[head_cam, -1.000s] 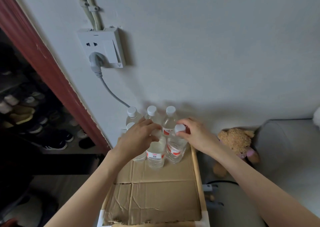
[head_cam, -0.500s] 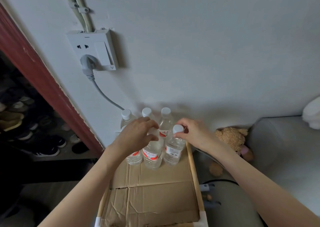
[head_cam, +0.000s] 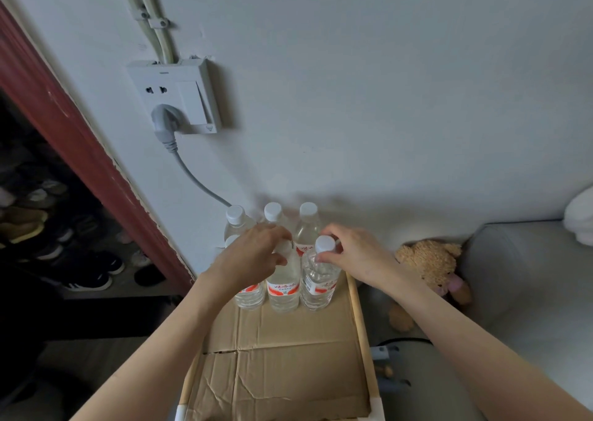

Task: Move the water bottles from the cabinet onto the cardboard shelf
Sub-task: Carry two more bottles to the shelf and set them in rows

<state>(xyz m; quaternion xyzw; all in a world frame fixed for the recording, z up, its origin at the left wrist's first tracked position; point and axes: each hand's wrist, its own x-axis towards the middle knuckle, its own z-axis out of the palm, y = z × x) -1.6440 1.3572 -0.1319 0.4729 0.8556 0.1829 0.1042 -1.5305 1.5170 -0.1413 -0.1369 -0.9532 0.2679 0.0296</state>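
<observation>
On the cardboard shelf (head_cam: 282, 356), left hand (head_cam: 253, 257) grips the middle bottle (head_cam: 284, 289), right hand (head_cam: 356, 253) pinches the right bottle (head_cam: 319, 279) neck; a nudge could topple the packed cluster.

The left hand (head_cam: 253, 253) conceals the caps and necks of two front-row bottles (head_cam: 282, 287). The cardboard shelf (head_cam: 282, 372) is cut off by the bottom edge. Shoes (head_cam: 86, 273) in the dark cabinet are indistinct.
</observation>
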